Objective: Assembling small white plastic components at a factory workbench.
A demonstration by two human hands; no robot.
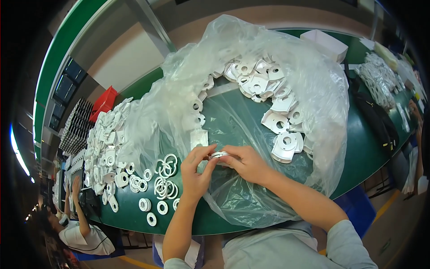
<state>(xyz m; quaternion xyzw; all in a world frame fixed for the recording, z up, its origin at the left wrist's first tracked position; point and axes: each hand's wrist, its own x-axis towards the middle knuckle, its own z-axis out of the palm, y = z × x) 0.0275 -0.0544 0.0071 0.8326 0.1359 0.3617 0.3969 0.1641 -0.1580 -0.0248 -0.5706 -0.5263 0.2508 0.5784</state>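
Between the fingertips of my left hand (pixel 197 168) and my right hand (pixel 244 163) is a small round white plastic ring part (pixel 219 154). Both hands pinch it from either side, above a clear plastic bag (pixel 242 197) spread over the green table (pixel 197 223). A white rectangular piece (pixel 199 138) lies just beyond my left fingers. To the left of my left hand are several loose white rings (pixel 166 188) and thicker round white rings (pixel 144 204). White plate parts with round holes (pixel 286 142) lie beyond my right hand on the bag.
A large heap of white plastic parts (pixel 105 143) covers the table's left side, near a red bin (pixel 104 104) and stacked grey trays (pixel 76 127). A white box (pixel 324 45) stands at the back right, near bundled white cords (pixel 378 78). Another person (pixel 85 233) sits at far left.
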